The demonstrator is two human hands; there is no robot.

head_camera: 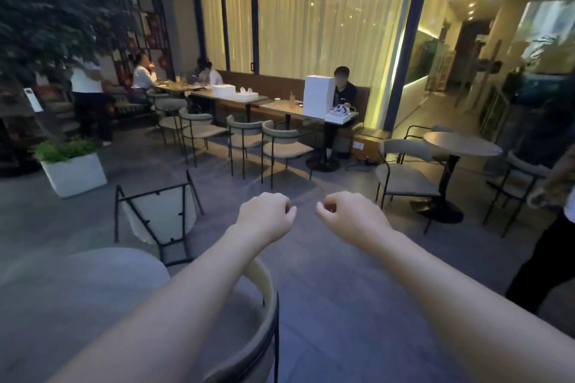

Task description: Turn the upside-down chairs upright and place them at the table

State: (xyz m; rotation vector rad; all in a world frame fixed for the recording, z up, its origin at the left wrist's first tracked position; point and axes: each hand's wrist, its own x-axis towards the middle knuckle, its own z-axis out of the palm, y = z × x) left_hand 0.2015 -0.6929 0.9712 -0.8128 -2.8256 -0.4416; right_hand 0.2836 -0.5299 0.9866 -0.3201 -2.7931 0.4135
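An overturned chair (158, 214) with a pale seat and black metal legs lies on the floor at left, its legs pointing up and toward me. A round grey table (93, 289) sits at the lower left, with an upright chair (261, 305) tucked beside it under my left forearm. My left hand (267, 214) and my right hand (348, 216) are stretched out in front of me over the floor, both loosely curled into fists with nothing in them. The overturned chair is to the left of my left hand, apart from it.
A white planter (74, 174) stands behind the overturned chair. A second round table (460, 146) with upright chairs (404, 177) stands at right. A long row of tables and chairs (280, 146) with seated people runs along the back. Another person's arm (553, 183) shows at the right edge.
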